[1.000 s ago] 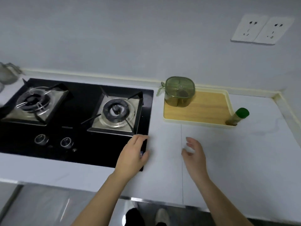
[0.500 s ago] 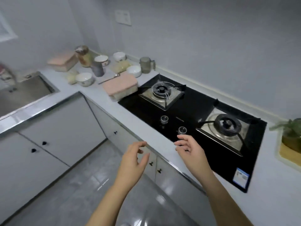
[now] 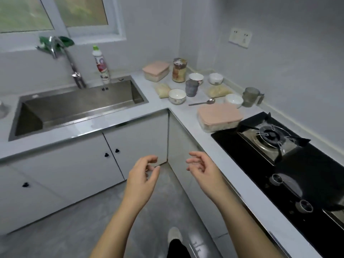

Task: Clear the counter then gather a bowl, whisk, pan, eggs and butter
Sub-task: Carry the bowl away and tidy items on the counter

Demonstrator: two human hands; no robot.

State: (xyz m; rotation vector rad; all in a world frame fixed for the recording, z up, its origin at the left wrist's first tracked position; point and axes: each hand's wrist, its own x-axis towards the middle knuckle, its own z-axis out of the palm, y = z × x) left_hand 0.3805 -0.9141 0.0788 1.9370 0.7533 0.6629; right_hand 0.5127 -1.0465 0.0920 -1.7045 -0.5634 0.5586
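Fingers loosely curled, gripping nothing, my left hand and right hand hover over floor; counter with a bowl lies beyond my fingertips, sink left, hob right.

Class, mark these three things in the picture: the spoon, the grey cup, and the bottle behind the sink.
spoon (image 3: 202, 103), head view, middle of its handle.
grey cup (image 3: 191, 88), head view, its outer wall.
bottle (image 3: 100, 65), head view, its printed label.
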